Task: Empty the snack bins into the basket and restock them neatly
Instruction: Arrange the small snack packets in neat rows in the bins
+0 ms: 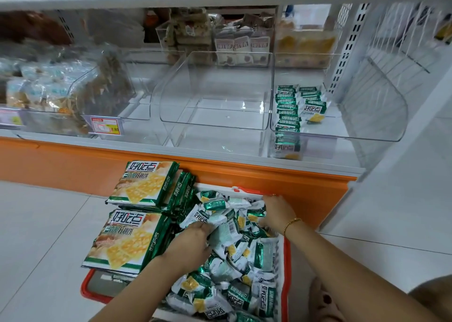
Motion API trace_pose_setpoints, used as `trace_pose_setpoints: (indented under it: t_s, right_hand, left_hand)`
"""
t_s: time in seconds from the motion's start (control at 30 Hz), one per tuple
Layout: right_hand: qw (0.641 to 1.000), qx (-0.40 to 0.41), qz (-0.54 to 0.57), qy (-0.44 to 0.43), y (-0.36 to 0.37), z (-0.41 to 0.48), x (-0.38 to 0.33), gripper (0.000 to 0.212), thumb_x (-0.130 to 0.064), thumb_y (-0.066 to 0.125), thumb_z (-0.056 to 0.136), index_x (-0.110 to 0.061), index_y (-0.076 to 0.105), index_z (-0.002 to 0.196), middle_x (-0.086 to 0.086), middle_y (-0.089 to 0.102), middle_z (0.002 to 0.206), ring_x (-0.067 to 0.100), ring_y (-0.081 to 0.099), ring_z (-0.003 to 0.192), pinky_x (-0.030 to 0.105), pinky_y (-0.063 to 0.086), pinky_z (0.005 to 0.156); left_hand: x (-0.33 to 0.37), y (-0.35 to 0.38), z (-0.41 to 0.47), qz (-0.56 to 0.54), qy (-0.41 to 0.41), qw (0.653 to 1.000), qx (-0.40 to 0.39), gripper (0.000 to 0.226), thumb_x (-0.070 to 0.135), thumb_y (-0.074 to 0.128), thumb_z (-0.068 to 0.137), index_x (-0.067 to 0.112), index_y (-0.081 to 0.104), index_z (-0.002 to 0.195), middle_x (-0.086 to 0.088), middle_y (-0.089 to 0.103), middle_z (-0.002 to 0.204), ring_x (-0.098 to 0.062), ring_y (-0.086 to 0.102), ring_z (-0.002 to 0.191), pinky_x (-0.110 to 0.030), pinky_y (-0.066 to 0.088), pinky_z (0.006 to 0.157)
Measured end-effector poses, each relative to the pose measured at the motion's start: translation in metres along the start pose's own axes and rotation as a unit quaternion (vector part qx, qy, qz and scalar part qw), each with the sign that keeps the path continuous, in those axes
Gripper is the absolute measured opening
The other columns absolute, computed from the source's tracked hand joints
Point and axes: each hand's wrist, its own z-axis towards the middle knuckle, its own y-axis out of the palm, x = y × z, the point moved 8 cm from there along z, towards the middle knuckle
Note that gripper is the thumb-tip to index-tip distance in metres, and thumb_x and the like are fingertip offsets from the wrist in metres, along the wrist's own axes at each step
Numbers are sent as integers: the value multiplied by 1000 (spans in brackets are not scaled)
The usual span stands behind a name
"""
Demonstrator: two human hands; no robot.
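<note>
An orange basket (286, 268) on the floor is heaped with small green-and-white snack packets (234, 255). Both my hands reach into the heap: my left hand (193, 242) curls its fingers around packets in the middle, and my right hand (276, 210), with a gold bracelet, grips packets near the far rim. Large green cracker bags (141, 182) lie stacked on the basket's left side. On the shelf, the middle clear bin (215, 96) is empty. The right clear bin (342, 116) holds a neat row of the same packets (287, 111) along its left wall.
Bins at left (73, 96) and behind hold other wrapped snacks. A price tag (106, 126) hangs on the shelf front above the orange base (220, 172). A white wire divider (381, 87) closes the shelf's right end. White tiled floor surrounds the basket.
</note>
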Motion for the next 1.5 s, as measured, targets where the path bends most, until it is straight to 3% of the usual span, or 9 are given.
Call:
trace_pose_setpoints:
  t_s: [0.37,0.47,0.63,0.73,0.97,1.13,1.23,1.33,1.5]
  right_hand:
    - [996,-64,52,-45,-41,-6,-17,47,-21,82,71,-17,57,111,1,63,106,16,58,89,26,49,70]
    - [976,-120,164,-75,-74,-27,-22,43,-21,83,71,-13,62,107,3,67,102,19,61,89,32,50,75]
    - [859,-199,444,-159,-109,-65,-38,44,-6,77,77,-3,61,118,12,69,111,24,66,101,32,54,86]
    - [814,-206,513,-177,-119,-73,-43,43,-1,72,78,-5,60,119,7,69,106,17,66,97,26,53,82]
    - [742,-230,598,-197,-123,-76,-45,43,-2,68,83,-2,56,124,17,65,118,26,62,107,33,53,90]
    - [794,-179,562,-146,-133,-67,-32,75,-34,84,66,11,53,118,25,62,101,33,57,88,27,54,68]
    - [819,-132,540,-143,-150,-65,-20,54,-26,76,76,14,55,106,14,68,84,21,61,72,20,51,56]
    - [835,-120,506,-181,-164,-72,-21,44,-31,74,75,0,65,104,19,68,92,23,64,82,26,52,66]
    - [882,-148,377,-242,-158,-85,-48,27,-29,67,84,-11,68,103,1,69,77,14,68,85,26,51,66]
  left_hand:
    - [21,-33,0,-96,-16,995,27,50,25,54,95,15,40,142,-10,56,128,-18,59,87,-25,47,74]
    - [31,-41,0,-189,-11,982,27,56,32,59,93,18,37,143,-2,49,139,-14,53,117,-23,42,93]
    - [59,-45,-4,-483,34,875,-24,74,34,69,86,15,30,147,9,40,144,-5,44,126,-24,36,106]
    - [66,-46,-6,-606,42,793,-45,83,29,72,80,6,29,147,-8,55,137,-17,57,120,-35,42,106]
    - [65,-60,-10,-667,63,743,7,48,23,68,77,16,57,124,-13,69,113,-29,66,104,-29,54,89]
    - [60,-69,-11,-708,32,705,10,20,16,60,88,4,60,103,-21,71,96,-32,70,90,-31,58,80]
    - [54,-68,-12,-740,5,673,3,35,11,63,83,-8,53,110,-23,70,89,-29,71,83,-32,60,72]
    - [48,-63,-10,-726,-23,687,6,66,10,66,83,-14,35,136,-25,64,114,-31,69,89,-29,59,70]
    - [62,-56,-9,-683,-14,730,-36,48,25,62,83,-2,56,123,-19,69,112,-31,69,96,-29,58,77]
